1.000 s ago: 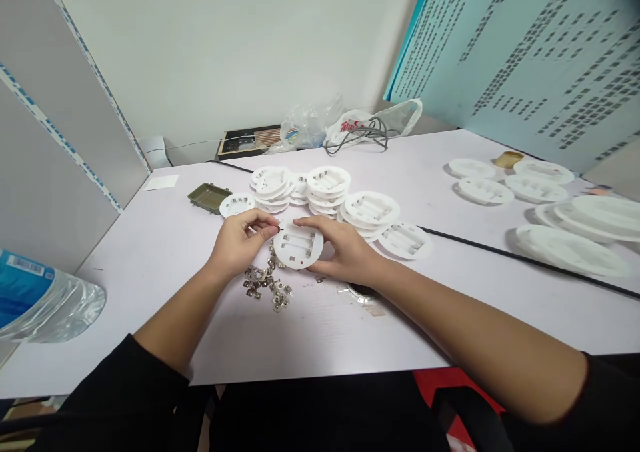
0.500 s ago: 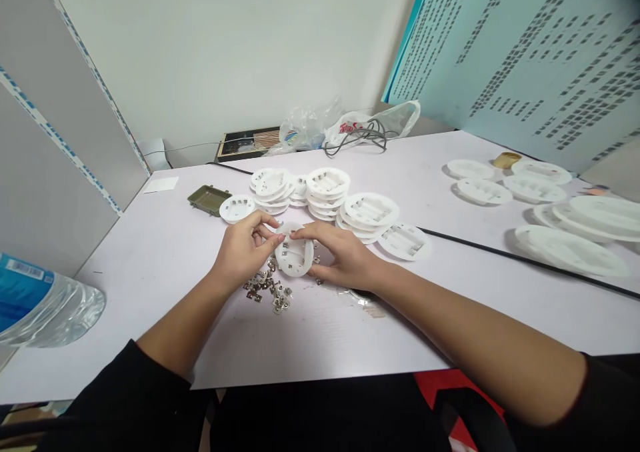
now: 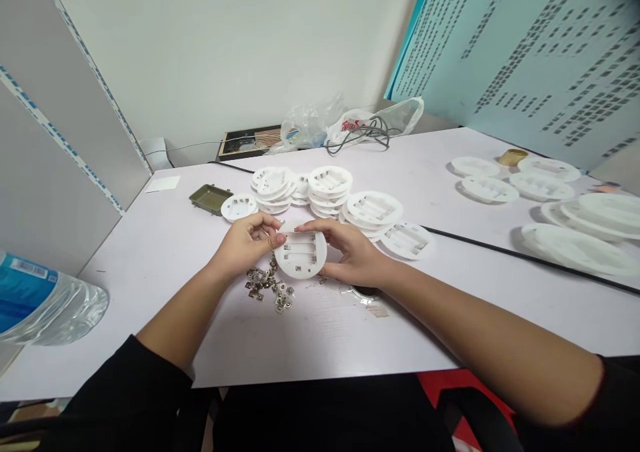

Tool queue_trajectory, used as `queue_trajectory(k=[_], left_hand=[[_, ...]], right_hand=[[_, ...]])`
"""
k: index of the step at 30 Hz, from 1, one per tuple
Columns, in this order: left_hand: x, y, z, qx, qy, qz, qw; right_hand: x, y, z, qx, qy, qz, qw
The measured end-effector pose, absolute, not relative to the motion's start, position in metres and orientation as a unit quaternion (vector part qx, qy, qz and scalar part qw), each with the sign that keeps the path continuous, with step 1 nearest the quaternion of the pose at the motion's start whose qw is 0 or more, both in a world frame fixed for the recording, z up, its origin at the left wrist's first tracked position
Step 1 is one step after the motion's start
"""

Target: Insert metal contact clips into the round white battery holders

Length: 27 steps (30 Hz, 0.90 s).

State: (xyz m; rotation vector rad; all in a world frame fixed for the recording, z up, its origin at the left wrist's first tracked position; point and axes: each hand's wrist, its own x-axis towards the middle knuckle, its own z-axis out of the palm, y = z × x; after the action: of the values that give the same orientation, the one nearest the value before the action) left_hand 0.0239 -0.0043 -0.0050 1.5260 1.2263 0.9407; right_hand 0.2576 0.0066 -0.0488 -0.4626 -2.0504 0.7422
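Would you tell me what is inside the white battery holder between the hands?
The battery holder has metal contacts in its slots; no batteries show. The left hand and right hand cover its edges.

A round white plastic battery holder (image 3: 301, 255) is held face up between both hands, with three parallel cell bays visible and small metal contacts seated at their ends. Its left edge is pinched by the left grip (image 3: 249, 242), while its right rim is held by the fingers of the right grip (image 3: 345, 252). Directly below its lower edge, loose small metal contact clips (image 3: 267, 287) are scattered in a heap on the surface (image 3: 150, 319). Stacks of matching holders (image 3: 327, 189) are placed just beyond it.
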Motion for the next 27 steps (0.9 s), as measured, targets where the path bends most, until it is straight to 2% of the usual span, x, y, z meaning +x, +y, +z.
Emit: queue_trajectory(k=[4,15,21,27], left_hand=[[0.0212,-0.0029,-0.0075,0.588,0.45,0.374,0.559],[0.0158,0.0004,-0.0042,0.578,0.412,0.345,0.614],[0.0173,-0.0007,-0.0034,0.578,0.434,0.345,0.599],[0.0211,-0.0043,-0.0055,0.611,0.47,0.341,0.538]], right_hand=[[0.257,0.0063,-0.0486,-0.188,-0.809,0.34,0.441],[0.2597,0.0054,-0.0428,-0.177,-0.797,0.366,0.446],[0.2601,0.0041,-0.0403,-0.185,-0.799,0.373,0.435],[0.2609,0.0057,-0.0453,-0.164,-0.836,0.313,0.421]])
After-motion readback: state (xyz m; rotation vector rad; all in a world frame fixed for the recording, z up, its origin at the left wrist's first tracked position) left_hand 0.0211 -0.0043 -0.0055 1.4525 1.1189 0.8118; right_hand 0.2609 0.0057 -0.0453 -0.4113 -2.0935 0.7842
